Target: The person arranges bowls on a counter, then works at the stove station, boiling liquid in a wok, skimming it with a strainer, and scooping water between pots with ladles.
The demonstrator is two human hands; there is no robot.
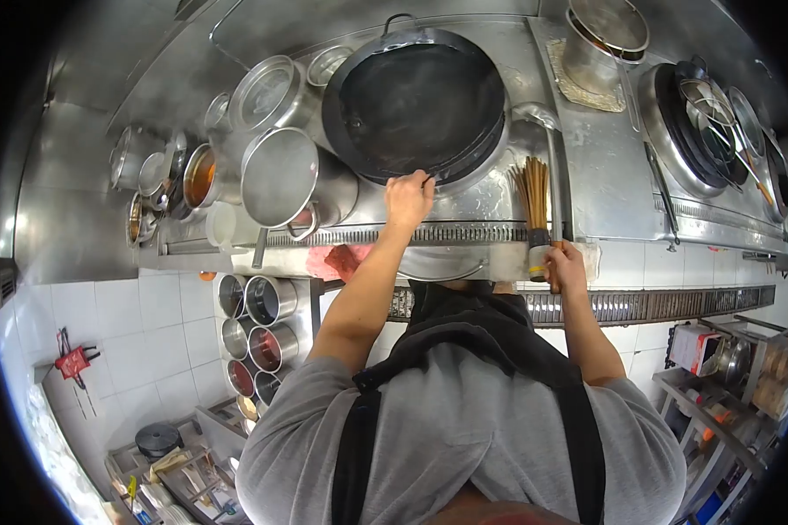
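Note:
A large black wok [416, 105] sits on the steel stove, dark inside with a hazy surface. My left hand [409, 199] is closed on the near rim of the wok, where a small handle end shows by the fingers. Off to the right, my right hand [566, 265] is wrapped round the brown end of what looks like a long-handled ladle [552, 175], which points away from me. Directly left of that hand a bamboo wok brush [532, 197] stands bristles up, its bound lower end close to my fingers; whether they touch it is unclear.
Left of the wok stand a deep steel pot [280, 179], a steel bowl [264, 92] and a container of orange liquid [201, 175]. A strainer pot [597, 57] and a second wok station [692, 131] lie right. Several metal containers [271, 347] sit below left.

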